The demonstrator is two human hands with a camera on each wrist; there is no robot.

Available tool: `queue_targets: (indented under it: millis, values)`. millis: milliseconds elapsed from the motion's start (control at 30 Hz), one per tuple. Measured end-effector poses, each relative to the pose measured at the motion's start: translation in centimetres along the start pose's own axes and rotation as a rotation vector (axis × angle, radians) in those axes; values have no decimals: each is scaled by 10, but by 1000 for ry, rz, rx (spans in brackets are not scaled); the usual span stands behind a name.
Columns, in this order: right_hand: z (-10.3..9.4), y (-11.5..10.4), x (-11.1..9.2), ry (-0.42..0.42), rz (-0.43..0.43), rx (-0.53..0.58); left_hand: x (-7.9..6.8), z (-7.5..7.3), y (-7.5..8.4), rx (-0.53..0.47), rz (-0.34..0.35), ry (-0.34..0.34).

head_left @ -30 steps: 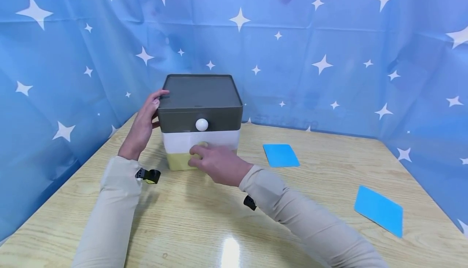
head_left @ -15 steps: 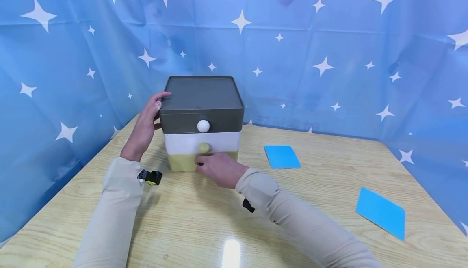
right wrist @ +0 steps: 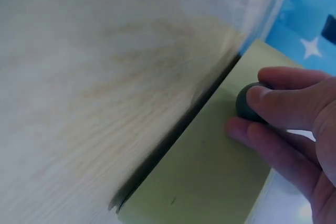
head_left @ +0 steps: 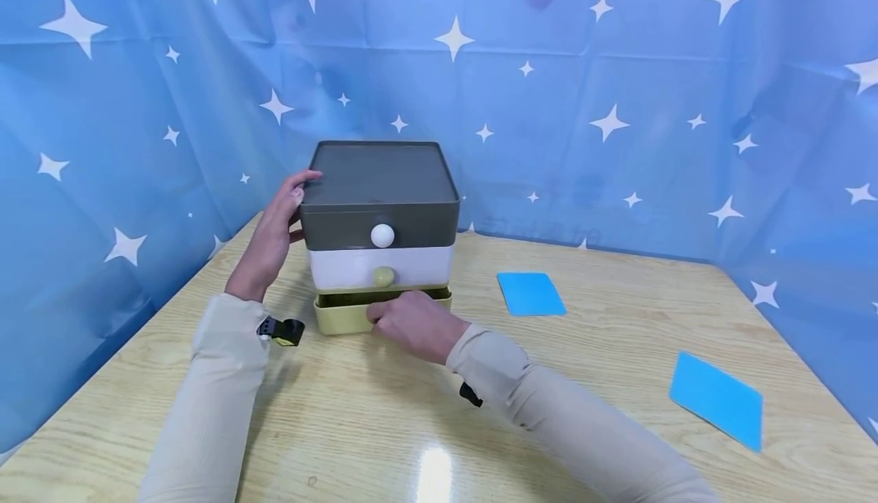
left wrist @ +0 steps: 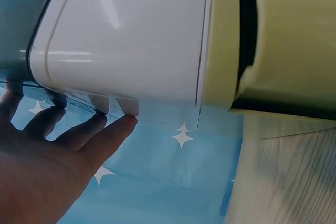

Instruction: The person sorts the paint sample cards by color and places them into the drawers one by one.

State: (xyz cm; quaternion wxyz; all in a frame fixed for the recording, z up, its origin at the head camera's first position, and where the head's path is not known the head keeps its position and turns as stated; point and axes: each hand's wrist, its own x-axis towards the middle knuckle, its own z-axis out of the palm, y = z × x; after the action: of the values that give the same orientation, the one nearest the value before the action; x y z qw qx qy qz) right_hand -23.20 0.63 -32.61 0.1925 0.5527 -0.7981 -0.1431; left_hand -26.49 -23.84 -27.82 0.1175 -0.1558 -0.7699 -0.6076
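A small three-tier drawer box has a dark grey top tier [head_left: 380, 175], a white middle tier [head_left: 343, 267] and a yellow-green bottom drawer [head_left: 343, 321]. That bottom drawer is pulled partway out, showing a dark gap. With thumb and fingers, my right hand [head_left: 420, 325] pinches its round dark green knob [right wrist: 244, 102], which the hand hides in the head view. My left hand [head_left: 270, 236] rests against the box's left side, one finger over the top edge. In the left wrist view its fingertips [left wrist: 126, 125] touch the side wall, fingers spread.
On the wooden table [head_left: 357, 434], two blue cards lie to the right: one [head_left: 531, 294] near the box, another [head_left: 716, 400] farther right. Above sit a white knob [head_left: 382, 235] and an olive knob [head_left: 383, 276]. A blue star-patterned curtain [head_left: 549, 122] stands behind.
My right hand has moved down from near the olive knob to the bottom drawer's knob. The bottom drawer has slid out toward me. My left hand stays against the box.
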Motion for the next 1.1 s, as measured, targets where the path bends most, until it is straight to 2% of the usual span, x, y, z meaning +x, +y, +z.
queue_targets:
  millis: [467,833,1100]
  values:
    - [-20,-26,-22,17,-99,-77,0,-1,1,0,-3,-22]
    - [-25,-38,-31,43,-156,-110,-1,-1,-1,-4,1,-25]
    - [-27,-37,-35,49,-151,-4,-1,0,0,0,8,-26]
